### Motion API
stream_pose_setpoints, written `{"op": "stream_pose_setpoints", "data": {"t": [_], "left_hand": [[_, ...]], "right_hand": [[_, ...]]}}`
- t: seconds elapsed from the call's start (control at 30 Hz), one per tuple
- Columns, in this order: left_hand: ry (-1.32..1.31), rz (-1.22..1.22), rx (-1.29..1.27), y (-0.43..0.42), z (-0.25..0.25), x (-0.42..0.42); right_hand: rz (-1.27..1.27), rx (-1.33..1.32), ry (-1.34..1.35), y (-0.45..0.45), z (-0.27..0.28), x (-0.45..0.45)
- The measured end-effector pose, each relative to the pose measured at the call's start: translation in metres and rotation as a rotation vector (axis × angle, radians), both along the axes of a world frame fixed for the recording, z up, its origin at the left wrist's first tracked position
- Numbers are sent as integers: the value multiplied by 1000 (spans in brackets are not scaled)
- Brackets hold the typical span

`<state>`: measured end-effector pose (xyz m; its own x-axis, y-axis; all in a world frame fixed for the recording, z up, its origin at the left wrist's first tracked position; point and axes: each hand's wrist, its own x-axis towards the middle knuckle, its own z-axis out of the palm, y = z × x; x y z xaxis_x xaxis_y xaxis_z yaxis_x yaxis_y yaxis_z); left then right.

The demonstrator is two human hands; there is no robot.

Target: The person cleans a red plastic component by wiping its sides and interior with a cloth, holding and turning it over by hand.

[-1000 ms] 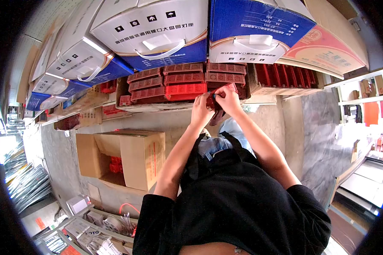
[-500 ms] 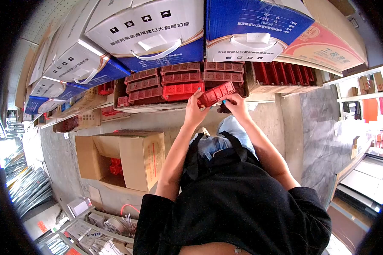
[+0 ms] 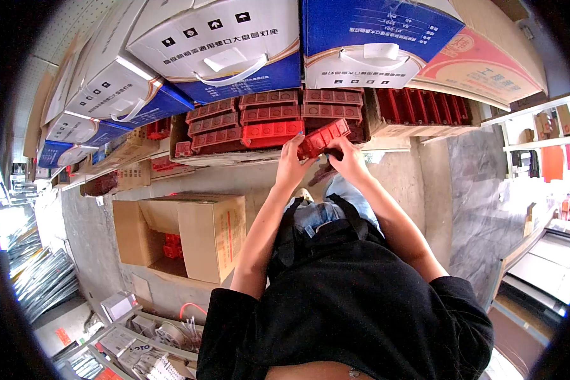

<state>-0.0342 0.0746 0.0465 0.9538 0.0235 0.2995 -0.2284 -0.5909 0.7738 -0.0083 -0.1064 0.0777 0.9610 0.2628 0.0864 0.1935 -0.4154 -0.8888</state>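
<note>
Both hands hold a red strip of joined plastic electrical boxes [image 3: 325, 138] with round marks on its side. It is tilted, its right end higher. My left hand [image 3: 291, 166] grips the strip's left end, fingers closed. My right hand [image 3: 348, 162] is closed at its lower right edge; the fingertips are partly hidden. Under the strip, between the hands, hangs a dark reddish piece [image 3: 323, 173] that I cannot make out. Just beyond my hands, similar red box strips [image 3: 272, 133] are stacked in rows inside an open carton [image 3: 234, 159] on the shelf.
Blue and white cartons [image 3: 234, 57] with handles stand above the stacked strips. To the right is another carton of red boxes [image 3: 424, 109]. An open cardboard box [image 3: 209, 240] with red pieces inside sits on the floor at left. A shelf of supplies [image 3: 152, 342] stands lower left.
The strip has tilted slightly more and shifted a little down at its left end. More of the dark reddish piece shows below it. Both hands keep their hold.
</note>
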Motion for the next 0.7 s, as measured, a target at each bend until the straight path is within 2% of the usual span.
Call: {"op": "stream_pose_setpoints", "data": {"t": [0.1, 0.23, 0.33, 0.43, 0.63, 0.7], "left_hand": [[-5, 0, 8, -1, -2, -1], [12, -6, 7, -1, -2, -3], [16, -2, 25, -3, 0, -3], [0, 13, 58, -5, 1, -3], [67, 53, 19, -5, -1, -2], [75, 49, 63, -5, 3, -5]], "right_hand": [[153, -154, -173, -4, 0, 5], [249, -157, -347, -7, 0, 12], [322, -184, -365, -9, -3, 17], [259, -214, -125, -6, 11, 14], [305, -151, -186, 7, 16, 7], [269, -158, -129, 3, 13, 7]]}}
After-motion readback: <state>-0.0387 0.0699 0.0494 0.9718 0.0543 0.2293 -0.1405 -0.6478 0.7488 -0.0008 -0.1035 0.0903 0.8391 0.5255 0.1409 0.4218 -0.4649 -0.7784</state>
